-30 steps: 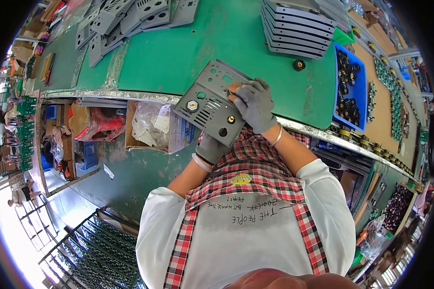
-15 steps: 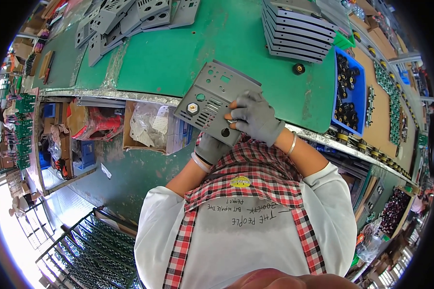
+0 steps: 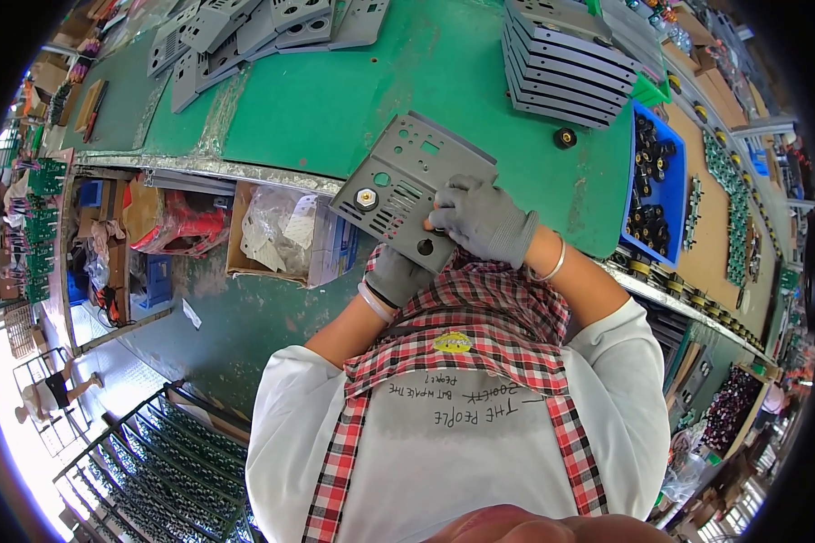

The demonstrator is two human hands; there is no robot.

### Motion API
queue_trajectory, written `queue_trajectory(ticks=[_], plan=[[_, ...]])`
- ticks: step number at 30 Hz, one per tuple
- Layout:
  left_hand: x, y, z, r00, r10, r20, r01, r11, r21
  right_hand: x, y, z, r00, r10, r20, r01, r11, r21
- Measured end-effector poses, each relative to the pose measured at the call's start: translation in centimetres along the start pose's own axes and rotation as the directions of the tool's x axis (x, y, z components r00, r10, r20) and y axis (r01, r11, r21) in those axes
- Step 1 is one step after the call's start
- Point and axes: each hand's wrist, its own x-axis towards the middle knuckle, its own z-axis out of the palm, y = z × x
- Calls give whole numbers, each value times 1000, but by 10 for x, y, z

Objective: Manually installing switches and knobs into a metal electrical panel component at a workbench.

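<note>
A grey bent sheet-metal panel with round holes and rows of slots is held tilted at the bench's near edge. A round fitting with a pale hexagonal rim and brass centre sits in one of its holes. My left hand, in a grey glove, grips the panel's near edge from below; its fingers are hidden behind the metal. My right hand, also gloved with bare fingertips, is closed over the panel's right part. Its fingertips press together beside the slots, and whatever they pinch is hidden.
One black round part with a brass centre lies on the green bench. A blue bin of similar parts stands right. Bent panels are stacked at the back right; loose ones lie back left. Open boxes sit beneath the bench.
My right hand has turned slightly, its fingers curling further in over the panel. The view has shifted a little. A person now shows in the far left background.
</note>
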Motion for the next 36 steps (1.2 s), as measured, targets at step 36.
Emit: queue_trajectory(ticks=[36], plan=[[10,10,-3,1000,-9,-3,8,999,-41,9,-3,-5,972,-82,218,97,994,-57]])
